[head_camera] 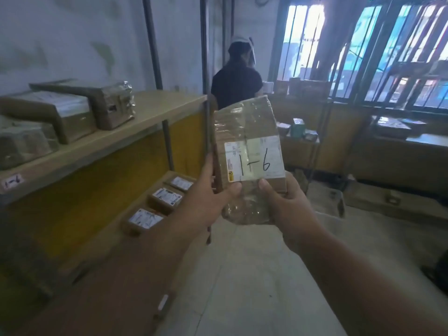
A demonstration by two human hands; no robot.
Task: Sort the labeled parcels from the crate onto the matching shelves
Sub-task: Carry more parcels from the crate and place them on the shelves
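Parcel (249,154) marked 1-6: upright, both hands (206,202) (288,204) clamped on its lower end; matching shelf (97,151) lies left, nearer left hand

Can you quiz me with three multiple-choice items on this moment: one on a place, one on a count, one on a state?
1. Where is the shelf tag that reads 1-6?
A. On the front edge of the upper shelf at left
B. On the floor
C. On the window bars

2. How many small labeled boxes lie in a row on the lower shelf?
A. One
B. Three
C. Six

3. How is the parcel held?
A. Left hand only
B. Lying on the shelf, untouched
C. In both hands, label toward the camera

Answers:
1. A, the handwritten tag sits on the upper shelf edge.
2. B, three boxes show white labels there.
3. C, the left hand and right hand each have a grip on its lower end, thumbs in front.
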